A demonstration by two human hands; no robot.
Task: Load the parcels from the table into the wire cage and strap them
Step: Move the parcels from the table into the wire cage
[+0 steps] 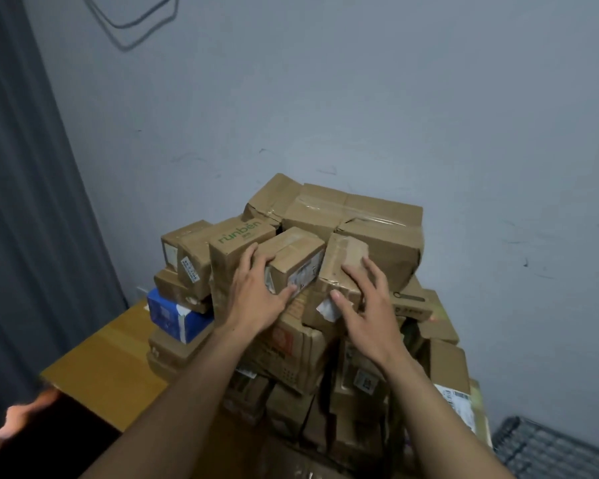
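A tall heap of brown cardboard parcels stands on a yellow wooden table (111,368) against the wall. My left hand (256,299) grips a small brown parcel (296,254) near the top of the heap, fingers over its left side and thumb under its labelled front end. My right hand (363,302) rests with spread fingers on the neighbouring taped parcel (343,267), thumb on its torn white label. A corner of the wire cage (547,447) shows at the lower right, beside the table.
A parcel printed "runben" (239,236) and a large dented box (353,212) crown the heap. A blue box (173,316) sticks out on the left. A grey curtain (25,202) hangs at the left, and the pale wall stands close behind.
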